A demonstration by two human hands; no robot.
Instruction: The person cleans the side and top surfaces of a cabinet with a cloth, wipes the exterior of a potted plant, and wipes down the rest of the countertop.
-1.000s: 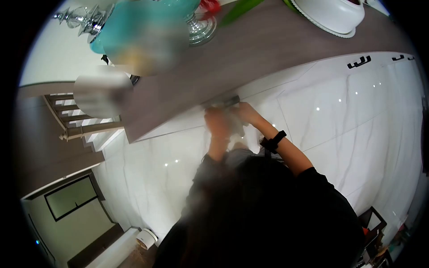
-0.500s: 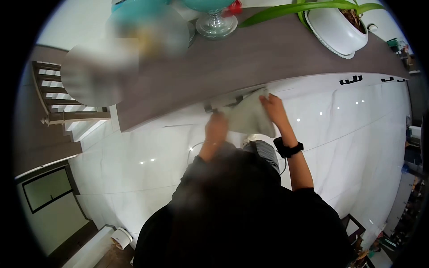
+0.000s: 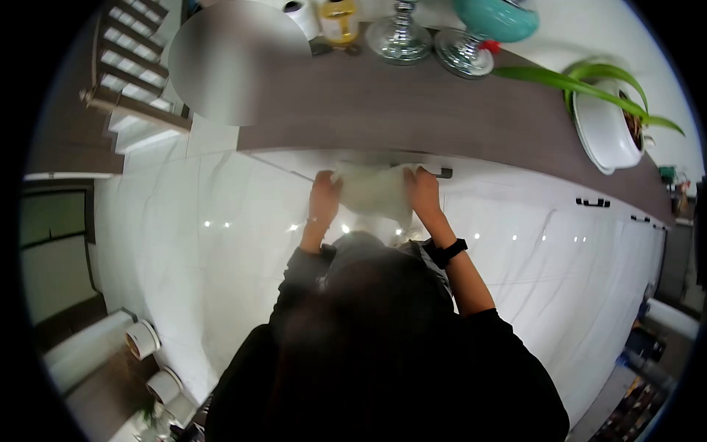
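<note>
A pale greenish-grey cloth [image 3: 372,193] is stretched between my two hands, just in front of the cabinet edge. My left hand [image 3: 324,197] is closed on its left side. My right hand [image 3: 423,193], with a black band on the wrist, grips the right side beside a dark drawer handle [image 3: 445,173]. The cloth is slightly blurred and hangs down in the middle. Part of the cabinet front is hidden behind it.
Beyond my hands runs a grey-brown countertop [image 3: 383,103]. On it stand a yellow bottle [image 3: 339,20], a glass stand [image 3: 398,40], a teal bowl [image 3: 497,20] and a white planter [image 3: 605,132]. Stairs [image 3: 136,59] are at upper left.
The view has turned and shifted along the counter. The cloth, bunched and blurred at first, is now spread between my hands, and my left hand has moved farther from my right.
</note>
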